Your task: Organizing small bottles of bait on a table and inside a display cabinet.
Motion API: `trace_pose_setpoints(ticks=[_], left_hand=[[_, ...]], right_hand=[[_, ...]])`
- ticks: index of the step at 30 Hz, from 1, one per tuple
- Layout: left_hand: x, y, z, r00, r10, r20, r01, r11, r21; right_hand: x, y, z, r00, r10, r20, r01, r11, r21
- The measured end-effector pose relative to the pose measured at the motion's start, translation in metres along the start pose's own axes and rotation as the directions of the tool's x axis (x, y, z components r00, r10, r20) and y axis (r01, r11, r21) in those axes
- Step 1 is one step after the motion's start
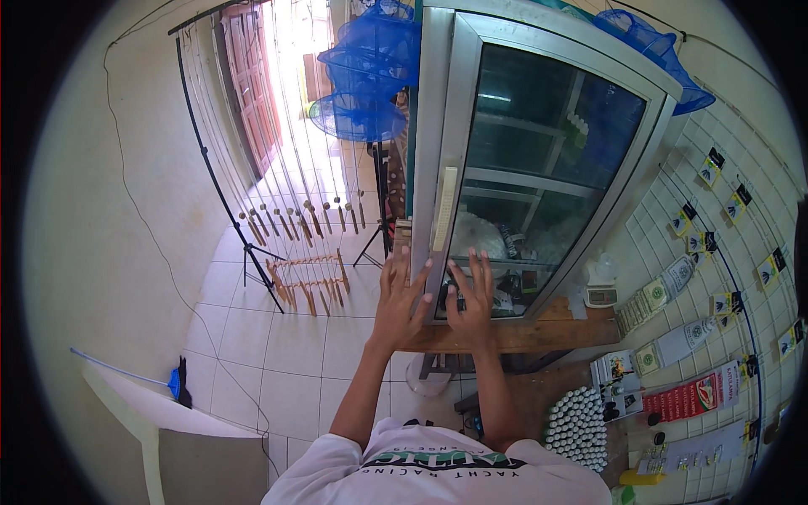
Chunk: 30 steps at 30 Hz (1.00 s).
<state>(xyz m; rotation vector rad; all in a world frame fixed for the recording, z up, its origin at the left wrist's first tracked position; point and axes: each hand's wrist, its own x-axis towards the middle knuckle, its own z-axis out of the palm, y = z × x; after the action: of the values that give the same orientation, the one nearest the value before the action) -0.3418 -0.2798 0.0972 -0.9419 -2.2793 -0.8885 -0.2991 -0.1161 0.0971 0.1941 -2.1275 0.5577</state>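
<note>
A blue net (370, 63) hangs near a doorway (292, 84).

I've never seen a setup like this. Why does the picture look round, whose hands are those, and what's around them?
There's no machine here, just a person's bare hands. A wide fisheye camera worn on the head looks down, so straight edges bend near the rim. The left hand and right hand are raised, fingers spread, with nothing visibly held. They're in front of a glass-doored cabinet; whether they touch it, I can't tell. It stands on a wooden table, with a small white scale-like device to its right. Blue nets hang at upper left, and packets at right.
</note>
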Motion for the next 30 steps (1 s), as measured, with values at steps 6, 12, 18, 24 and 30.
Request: trace_pose_setpoints(ticks=[6,12,18,24,30], left_hand=[[-0.116,-0.027,0.029,0.973,-0.231,0.010,0.227,0.944,-0.238],[-0.311,-0.057,0.104,0.593,-0.628,0.504,0.667,0.734,0.128],[-0.352,-0.091,0.147,-0.094,-0.212,0.973,0.739,0.639,0.211],[-0.307,-0.088,0.182,-0.259,-0.016,0.966,0.582,0.795,0.169],[-0.266,-0.065,0.236,-0.461,0.102,0.881,0.348,0.934,0.075]], right_hand=[[-0.102,0.006,0.007,0.984,0.164,0.069,-0.178,0.934,0.309],[-0.301,0.013,0.005,0.489,0.482,0.727,-0.789,0.600,0.134],[-0.449,0.025,-0.033,-0.129,0.444,0.887,-0.891,0.341,-0.300],[-0.560,0.011,-0.013,-0.258,0.598,0.759,-0.965,-0.129,-0.227],[-0.590,-0.051,-0.007,-0.176,0.867,0.466,-0.976,-0.093,-0.195]])
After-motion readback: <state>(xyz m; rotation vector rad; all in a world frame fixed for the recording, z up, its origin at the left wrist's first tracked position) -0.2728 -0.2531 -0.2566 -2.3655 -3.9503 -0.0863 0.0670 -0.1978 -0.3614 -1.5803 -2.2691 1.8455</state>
